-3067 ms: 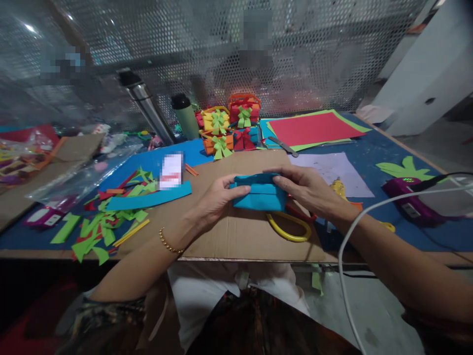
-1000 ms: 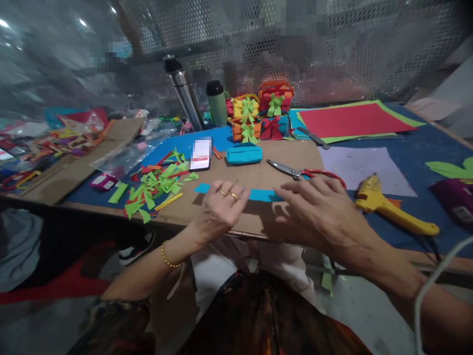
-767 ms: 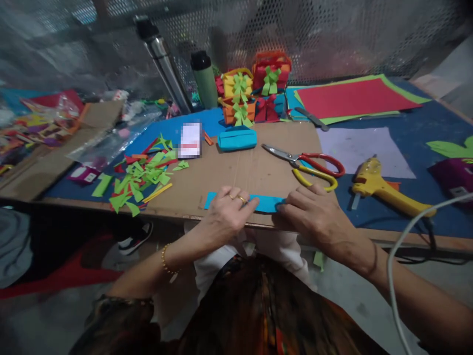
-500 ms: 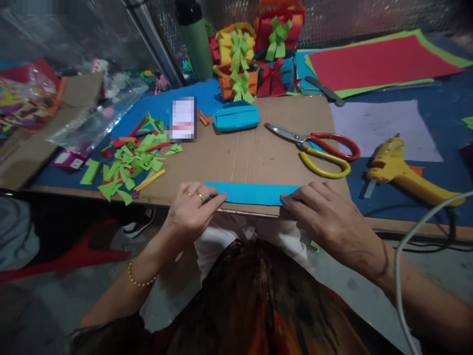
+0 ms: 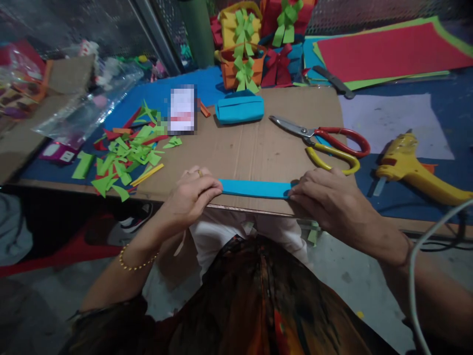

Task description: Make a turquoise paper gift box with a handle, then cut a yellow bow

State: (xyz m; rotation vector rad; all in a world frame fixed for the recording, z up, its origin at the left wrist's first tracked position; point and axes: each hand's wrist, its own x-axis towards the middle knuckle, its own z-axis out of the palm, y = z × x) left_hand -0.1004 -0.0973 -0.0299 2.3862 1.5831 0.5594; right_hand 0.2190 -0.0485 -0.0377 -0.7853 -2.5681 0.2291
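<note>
- My left hand (image 5: 194,195) is clamped on the left end of the blue strip (image 5: 254,189), thumb against curled fingers.
- My right hand (image 5: 327,199) pinches the other end, fingers bunched; they hide that tip, so I can't tell how much strip lies under them.
- The strip is at the front of the cardboard (image 5: 236,153), its long axis running left to right between my hands, nearly parallel to the near edge and dipping a little towards my right.
- Beyond it, the blue box (image 5: 239,110) lies with its long side nearly the same way.
- The scissors (image 5: 305,132) sit beyond my right hand, blades pointing left and away from me.
- To my right, the glue gun (image 5: 401,165) has its handle towards the right.
- Green and red scraps (image 5: 127,155) are heaped to my left.
</note>
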